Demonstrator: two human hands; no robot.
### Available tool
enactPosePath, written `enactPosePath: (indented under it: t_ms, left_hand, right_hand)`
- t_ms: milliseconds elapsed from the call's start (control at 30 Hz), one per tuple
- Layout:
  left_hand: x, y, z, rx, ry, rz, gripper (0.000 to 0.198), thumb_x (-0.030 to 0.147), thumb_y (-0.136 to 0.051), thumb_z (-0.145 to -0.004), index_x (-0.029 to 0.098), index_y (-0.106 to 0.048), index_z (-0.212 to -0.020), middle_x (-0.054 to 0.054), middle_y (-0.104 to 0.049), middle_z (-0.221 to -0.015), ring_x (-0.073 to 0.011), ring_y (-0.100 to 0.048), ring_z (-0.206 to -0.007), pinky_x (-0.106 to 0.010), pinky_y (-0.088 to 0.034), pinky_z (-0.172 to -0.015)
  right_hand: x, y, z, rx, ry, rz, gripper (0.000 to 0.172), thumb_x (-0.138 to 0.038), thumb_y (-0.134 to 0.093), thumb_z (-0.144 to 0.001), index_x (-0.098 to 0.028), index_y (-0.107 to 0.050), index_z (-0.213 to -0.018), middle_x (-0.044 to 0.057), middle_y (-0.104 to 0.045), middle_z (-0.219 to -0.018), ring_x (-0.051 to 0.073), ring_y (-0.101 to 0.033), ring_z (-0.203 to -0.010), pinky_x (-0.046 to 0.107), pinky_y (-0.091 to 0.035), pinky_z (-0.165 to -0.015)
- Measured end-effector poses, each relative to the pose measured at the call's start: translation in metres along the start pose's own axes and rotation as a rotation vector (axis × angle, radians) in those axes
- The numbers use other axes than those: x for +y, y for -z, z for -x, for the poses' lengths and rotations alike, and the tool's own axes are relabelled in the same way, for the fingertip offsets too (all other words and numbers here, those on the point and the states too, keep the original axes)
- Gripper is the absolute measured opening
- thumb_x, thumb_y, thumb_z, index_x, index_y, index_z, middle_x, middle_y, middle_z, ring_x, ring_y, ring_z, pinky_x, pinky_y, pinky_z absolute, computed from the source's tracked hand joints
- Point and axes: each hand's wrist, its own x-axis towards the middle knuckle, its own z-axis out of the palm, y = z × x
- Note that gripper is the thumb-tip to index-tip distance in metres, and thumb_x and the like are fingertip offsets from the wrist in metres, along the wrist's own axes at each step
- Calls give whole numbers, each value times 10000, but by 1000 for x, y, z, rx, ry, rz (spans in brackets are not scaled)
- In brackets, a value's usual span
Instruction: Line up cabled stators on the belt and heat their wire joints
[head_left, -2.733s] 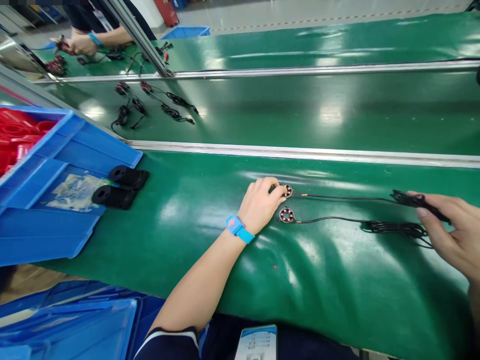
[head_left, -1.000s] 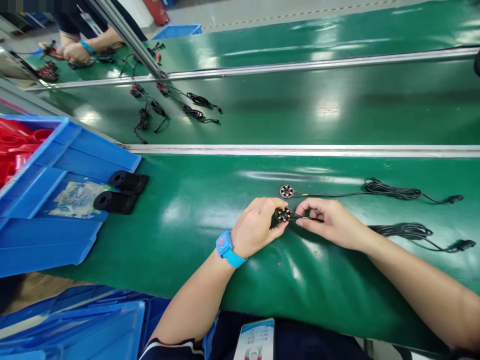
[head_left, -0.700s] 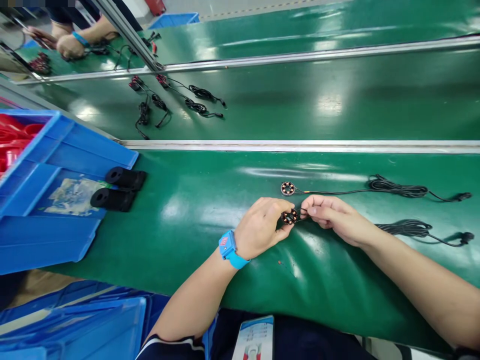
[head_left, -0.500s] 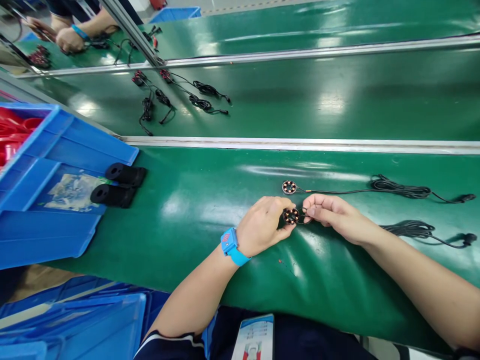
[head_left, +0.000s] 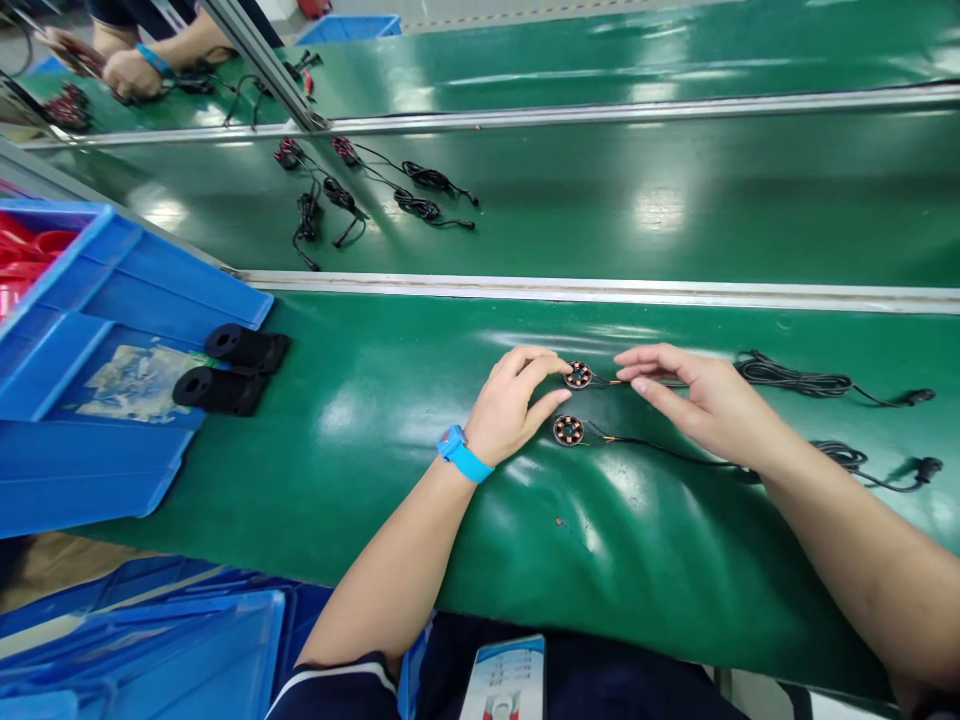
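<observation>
Two motor stators with copper coils lie on the green work surface. My left hand (head_left: 521, 400), with a blue watch, has its fingertips at the left edge of the far stator (head_left: 577, 376); the thumb is apart from the fingers. My right hand (head_left: 694, 405) hovers over the far stator's lead, fingers stretched and thumb apart. Closer to me lies the near stator (head_left: 568, 431), touched by neither hand. Its black cable (head_left: 667, 450) runs right beneath my right wrist. The far stator's coiled cable (head_left: 795, 377) ends in a plug.
At left, a blue bin (head_left: 142, 270) holds red parts, with two black plastic parts (head_left: 244, 347) beside it. Past the metal rail (head_left: 525, 287), several cabled stators (head_left: 345, 150) lie on another green surface. A co-worker's hands (head_left: 131, 75) are at the upper left.
The near stator has been let go and lies flat on the surface. My left hand has moved away from me to the far stator. My right hand has opened and shifted slightly away and right.
</observation>
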Motion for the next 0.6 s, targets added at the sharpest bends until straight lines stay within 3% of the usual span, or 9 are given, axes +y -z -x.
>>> enactPosePath:
  t_ms: [133,267,433,600]
  left_hand:
    - [-6,-13,-7,-59,7,-114,189,308,-670,-915,235,-635,-1086,-48,-604,-1290,-220,-547,-1219,-398,-411,-1020]
    - [-8,-19,-8,-84,-5,-44,155,260,-716,-879,198,-591,-946,-31,-687,-1146,-192,-613,-1137,-350,-429,-985]
    - [-7,-15,-5,38,-55,-56,271,187,-750,-829,203,-539,-999,-24,-702,-1054,-192,-653,-1008,-343,-465,-919]
    - [-1,-13,-2,150,-132,-94,349,164,-735,-831,199,-503,-1089,-39,-702,-1058,-188,-659,-972,-344,-483,-897]
  right_hand:
    - [4,-7,-19,-47,139,194,399,-341,-623,-893,-218,-585,-1271,65,-634,-1272,279,-599,-1153,478,-485,-1011]
    - [12,-27,-29,-7,218,172,414,-259,-651,-859,-195,-582,-1261,77,-643,-1227,255,-617,-1078,423,-522,-938]
    - [13,-36,-28,-49,112,53,352,-269,-656,-833,-200,-626,-1176,48,-675,-1053,171,-611,-739,307,-512,-671]
    - [11,-31,-28,-107,-35,-117,243,-405,-545,-924,-205,-679,-963,10,-651,-850,149,-544,-675,283,-415,-627]
